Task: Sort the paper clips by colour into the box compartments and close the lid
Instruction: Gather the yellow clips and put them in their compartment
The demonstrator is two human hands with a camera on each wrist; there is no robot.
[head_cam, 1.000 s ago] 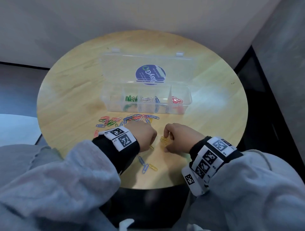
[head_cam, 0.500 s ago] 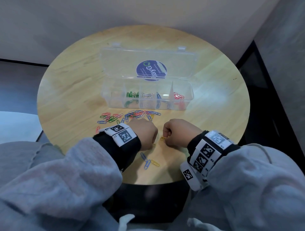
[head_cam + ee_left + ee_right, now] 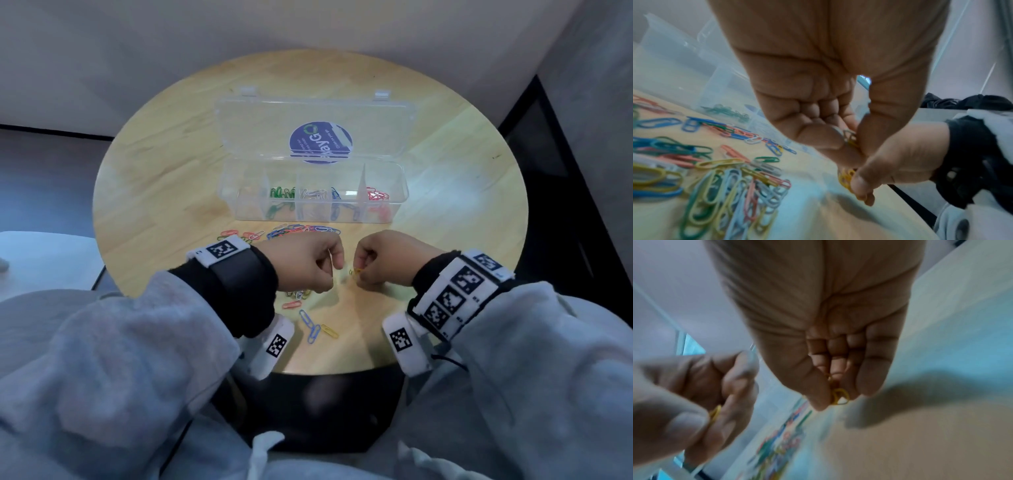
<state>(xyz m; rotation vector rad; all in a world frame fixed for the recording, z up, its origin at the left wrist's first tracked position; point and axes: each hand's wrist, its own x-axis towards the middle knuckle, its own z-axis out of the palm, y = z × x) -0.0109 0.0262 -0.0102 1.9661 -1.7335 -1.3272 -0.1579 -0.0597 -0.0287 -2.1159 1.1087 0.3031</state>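
A clear plastic box (image 3: pixel 399 192) stands mid-table with its lid (image 3: pixel 239 130) laid open behind it. Its compartments hold green (image 3: pixel 281 193), white, blue and red (image 3: pixel 376 196) clips. Both hands hover fist-like over the near part of the table, knuckles almost touching. My right hand (image 3: pixel 359 274) pinches a small bunch of yellow clips (image 3: pixel 839 396) between thumb and fingers. My left hand (image 3: pixel 337 266) pinches a yellow clip (image 3: pixel 715 413) at its fingertips. Loose mixed-colour clips (image 3: pixel 294 231) lie in front of the box.
More loose clips lie under the left hand (image 3: pixel 298 294), and a blue and a yellow one (image 3: pixel 313 329) near the round wooden table's front edge (image 3: pixel 342 368). A blue round sticker (image 3: pixel 320 142) shows on the lid. Grey sleeves fill the foreground.
Both hands have lifted off the tabletop and drawn closer together, each keeping its yellow clips pinched.
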